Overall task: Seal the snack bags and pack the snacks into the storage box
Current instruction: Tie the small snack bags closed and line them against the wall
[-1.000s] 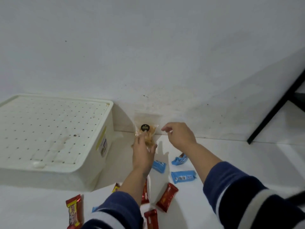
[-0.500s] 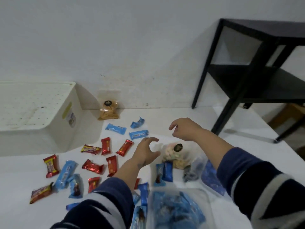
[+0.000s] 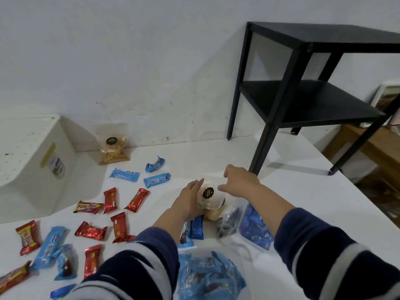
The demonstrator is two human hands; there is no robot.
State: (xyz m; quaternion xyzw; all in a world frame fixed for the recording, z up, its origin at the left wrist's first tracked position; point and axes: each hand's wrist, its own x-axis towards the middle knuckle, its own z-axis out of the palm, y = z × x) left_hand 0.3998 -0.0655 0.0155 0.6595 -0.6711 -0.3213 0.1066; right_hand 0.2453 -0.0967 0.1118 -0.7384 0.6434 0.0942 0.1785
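Two hands [image 3: 190,198] [image 3: 240,182]; one storage box [image 3: 36,169]

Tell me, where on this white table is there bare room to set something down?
Free: between the right hand and the black side table, and along the wall beside the stick-snack bag. Crowded: red and blue wrapped snacks beside the white storage box.

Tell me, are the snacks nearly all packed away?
Not nearly. One bag of sticks stands against the wall, apparently dealt with. Both hands, left and right, are reaching for the next clear bag. The box sits upside down, and wrapped bars lie scattered, unpacked.
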